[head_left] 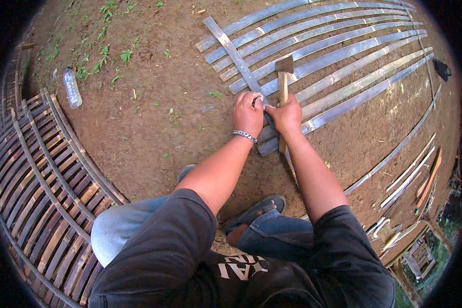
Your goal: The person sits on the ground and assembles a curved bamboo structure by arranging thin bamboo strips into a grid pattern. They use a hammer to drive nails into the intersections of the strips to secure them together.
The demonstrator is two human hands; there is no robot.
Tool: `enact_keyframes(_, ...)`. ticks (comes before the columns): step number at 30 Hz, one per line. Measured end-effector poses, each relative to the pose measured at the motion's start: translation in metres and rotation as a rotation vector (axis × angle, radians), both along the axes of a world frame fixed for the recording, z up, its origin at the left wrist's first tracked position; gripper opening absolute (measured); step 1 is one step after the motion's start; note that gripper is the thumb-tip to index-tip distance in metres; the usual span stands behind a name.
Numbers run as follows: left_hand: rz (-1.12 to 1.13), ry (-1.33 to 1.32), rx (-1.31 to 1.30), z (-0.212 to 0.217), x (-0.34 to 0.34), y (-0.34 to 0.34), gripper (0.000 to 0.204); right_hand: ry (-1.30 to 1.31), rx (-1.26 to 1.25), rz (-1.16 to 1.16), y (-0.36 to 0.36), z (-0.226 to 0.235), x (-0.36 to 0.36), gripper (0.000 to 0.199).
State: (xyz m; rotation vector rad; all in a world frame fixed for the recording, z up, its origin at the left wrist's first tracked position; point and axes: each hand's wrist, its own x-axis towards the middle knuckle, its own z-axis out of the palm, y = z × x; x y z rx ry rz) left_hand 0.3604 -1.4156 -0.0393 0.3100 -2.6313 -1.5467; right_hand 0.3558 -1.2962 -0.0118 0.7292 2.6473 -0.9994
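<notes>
- Here, at the far left, a finished woven bamboo panel (41,190) lies on the bare brown ground (154,123), its slats crossing in a lattice.
- Just above it, a clear plastic bottle (72,88) lies on its side in the dirt, near small green weeds (100,56).
- Toward the middle, the left hand (248,114), with a metal bracelet (244,135) on the wrist, presses down at the near end of a crosswise bamboo strip (231,51); the fingers are curled in, but what they pinch is too small to tell.
- Right beside it, almost touching, the right hand (287,116) is clenched around the wooden handle of a hammer (283,77), whose metal head points away from the person and sits over the slats.
- Under and beyond both hands, a row of long split bamboo slats (344,51) fans out to the upper right, lying side by side on the ground.
- Below the hands, a foot in a dark sandal (256,210) rests on the dirt.
- At the far right edge, loose bamboo strips (410,174) lie well apart from the row.
</notes>
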Motion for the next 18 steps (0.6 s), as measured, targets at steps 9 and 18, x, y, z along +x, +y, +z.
enact_keyframes(9,-0.153,0.117,-0.021,-0.016,0.009,-0.01,0.009,-0.062,-0.022,-0.052,-0.003,0.001,-0.002,0.058)
enact_keyframes(18,-0.154,0.115,-0.001,-0.019,0.007,-0.01,0.006,-0.082,0.006,-0.044,-0.002,0.003,-0.004,0.059)
